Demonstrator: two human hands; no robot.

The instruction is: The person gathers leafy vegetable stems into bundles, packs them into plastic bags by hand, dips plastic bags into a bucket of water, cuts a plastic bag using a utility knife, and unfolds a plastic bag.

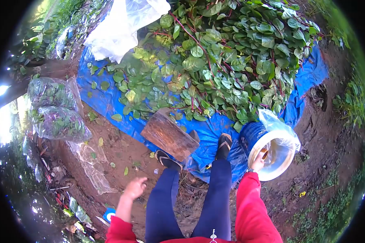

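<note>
My right hand (256, 163) is closed at the near rim of a blue bucket (250, 135) with a wide white rim (280, 173). The bucket lies tilted with its mouth toward me. A small brownish-orange piece (265, 154) shows by the fingertips; its kind is unclear. Clear plastic (275, 121) hangs over the bucket's upper edge. My left hand (134, 188) hovers over bare soil left of my legs, fingers loosely bent and somewhat apart, with nothing visible in it. A wooden block (169, 134) sits in front of my feet.
Leafy greens with reddish stems (231, 69) are heaped on a blue tarp (105, 109). A white plastic sheet (119, 30) lies at its upper left. Filled clear bags (59, 109) stand at left, near crumpled plastic (95, 174). A blue-and-white object (108, 214) is below.
</note>
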